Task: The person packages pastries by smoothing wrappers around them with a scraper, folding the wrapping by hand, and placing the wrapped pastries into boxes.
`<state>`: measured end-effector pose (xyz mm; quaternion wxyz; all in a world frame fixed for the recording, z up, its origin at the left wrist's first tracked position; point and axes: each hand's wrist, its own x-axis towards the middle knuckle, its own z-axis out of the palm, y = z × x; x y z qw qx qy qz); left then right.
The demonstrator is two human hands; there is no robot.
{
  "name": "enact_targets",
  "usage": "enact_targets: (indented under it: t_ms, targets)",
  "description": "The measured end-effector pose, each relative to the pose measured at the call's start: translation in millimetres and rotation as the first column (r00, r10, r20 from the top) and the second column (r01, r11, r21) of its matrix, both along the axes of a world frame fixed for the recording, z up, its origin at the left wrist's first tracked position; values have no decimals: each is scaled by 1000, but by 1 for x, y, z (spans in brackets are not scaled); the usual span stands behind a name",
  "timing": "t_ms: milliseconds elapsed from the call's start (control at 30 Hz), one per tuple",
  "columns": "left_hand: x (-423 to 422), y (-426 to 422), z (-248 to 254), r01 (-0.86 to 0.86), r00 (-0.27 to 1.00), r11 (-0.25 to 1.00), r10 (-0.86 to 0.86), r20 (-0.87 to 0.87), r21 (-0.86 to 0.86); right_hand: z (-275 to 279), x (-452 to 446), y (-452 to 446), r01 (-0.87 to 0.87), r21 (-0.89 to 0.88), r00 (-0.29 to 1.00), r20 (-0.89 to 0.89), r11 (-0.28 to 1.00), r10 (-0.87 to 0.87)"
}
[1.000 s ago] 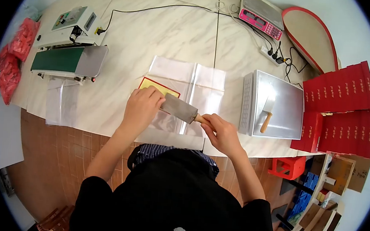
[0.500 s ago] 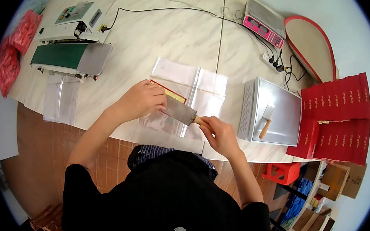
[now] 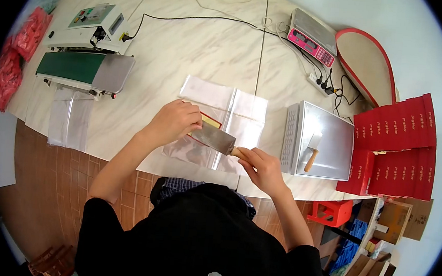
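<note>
My right hand (image 3: 261, 168) is closed around the wooden handle of a broad-bladed knife (image 3: 216, 137). Its rectangular metal blade points left, toward my left hand (image 3: 174, 121), whose bent fingers pinch the blade's far end. Under the blade and my left fingers lies a flat yellow piece with a red border (image 3: 211, 120), partly hidden. Beneath all of this, clear plastic bags (image 3: 249, 106) are spread on the marbled table. Whether the blade touches the red-edged piece, I cannot tell.
To the right, a metal tray (image 3: 330, 131) bears a second wooden-handled knife (image 3: 311, 154). Red boxes (image 3: 392, 175) stand beyond it. A scale (image 3: 311, 41) and power strip (image 3: 319, 85) sit at back right. At left is a green-belted machine (image 3: 71, 67) above more clear bags (image 3: 70, 121).
The whole view has shifted slightly, so the table things sit a little lower. My left hand has edged right along the blade; both hands keep their hold.
</note>
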<state>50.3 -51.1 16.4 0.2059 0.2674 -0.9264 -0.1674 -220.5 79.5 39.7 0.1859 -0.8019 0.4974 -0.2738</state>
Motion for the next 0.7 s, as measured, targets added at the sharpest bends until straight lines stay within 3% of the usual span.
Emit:
enact_targets:
  t_ms: [100,200,433,633,700]
  targets:
    - [2,3,2,-21,999,1000,21,-24,-20,0,-7,8,83,4,995,51,997,-84]
    - [2,5,-2,-48,998,997,46,-44,-58,6,-20,18,115,39,993,-29,993,-114]
    - [-3,3,-10,-64,998,987,60,-33,-145,10,-33,27,219,170,968,82,961,-236]
    - [-7,0,-21,-38,998,986,46,42,-164,-8,-2,22,101,217,966,212,971,-148]
    - [-8,0,-20,-31,997,987,41,61,-161,-5,0,19,108,213,973,176,971,-147]
